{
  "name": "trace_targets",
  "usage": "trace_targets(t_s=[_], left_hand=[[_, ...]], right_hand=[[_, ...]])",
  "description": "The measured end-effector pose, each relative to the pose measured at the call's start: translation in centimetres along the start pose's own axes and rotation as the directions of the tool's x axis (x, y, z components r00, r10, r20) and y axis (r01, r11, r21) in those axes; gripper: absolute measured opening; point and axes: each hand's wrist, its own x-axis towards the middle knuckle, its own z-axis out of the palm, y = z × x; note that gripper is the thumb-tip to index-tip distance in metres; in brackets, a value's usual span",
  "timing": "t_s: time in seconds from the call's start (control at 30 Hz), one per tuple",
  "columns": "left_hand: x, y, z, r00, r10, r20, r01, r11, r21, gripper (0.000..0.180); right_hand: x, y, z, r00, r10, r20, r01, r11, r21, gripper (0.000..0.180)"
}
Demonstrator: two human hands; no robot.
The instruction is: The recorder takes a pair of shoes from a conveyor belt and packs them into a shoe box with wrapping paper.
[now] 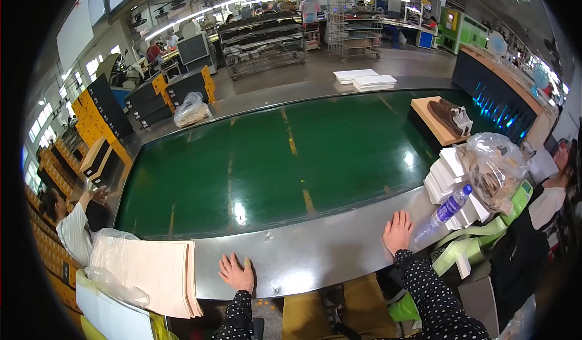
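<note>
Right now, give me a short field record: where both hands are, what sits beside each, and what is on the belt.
left hand: flat on the metal ledge, empty
right hand: flat on the same ledge, empty
near left hand: stack of pale paper sheets
near right hand: plastic water bottle lying on its side, white box stack
green conveyor belt: tan tray with brown shoes at far right
co-workers: one at each end of the ledge

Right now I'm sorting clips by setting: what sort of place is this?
Probably a shoe factory line: a long green conveyor belt, brown shoes on a board, stacked yellow-and-black boxes, and wheeled racks behind.
</note>
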Motion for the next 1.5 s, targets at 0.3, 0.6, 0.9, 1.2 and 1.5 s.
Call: trace_targets(t_s=[0.3, 0.6, 0.9, 1.2, 1.5], left_hand=[[1.0, 2.4, 0.2, 0.952, 0.266, 0.148, -0.279, 0.957, 0.073, 0.065], [1.8, 8.9, 2.9, 0.861, 0.477, 0.176, -0.492, 0.869, 0.052, 0.062], [1.3, 14.1, 6.8, 0.868, 0.443, 0.224, -0.465, 0.883, 0.057, 0.058], [0.9, 13.9, 7.1, 0.884, 0.435, 0.174, -0.461, 0.873, 0.161, 0.054], [0.5, 14.5, 7.2, 0.882, 0.440, 0.171, -0.466, 0.868, 0.169, 0.053]], right_hand=[[0.1, -0.2, 0.0, 1.000, -0.008, 0.014, 0.007, 1.000, 0.030, 0.051], [0.1, 0.2, 0.1, 1.000, -0.019, 0.010, 0.019, 1.000, 0.017, 0.051], [0.0, 1.1, 0.2, 0.998, 0.028, 0.049, -0.029, 0.999, 0.024, 0.052], [10.6, -2.3, -0.8, 0.896, 0.331, 0.297, -0.423, 0.839, 0.342, 0.044], [22.5, -1.3, 3.1, 0.856, 0.516, 0.018, -0.463, 0.753, 0.468, 0.039]])
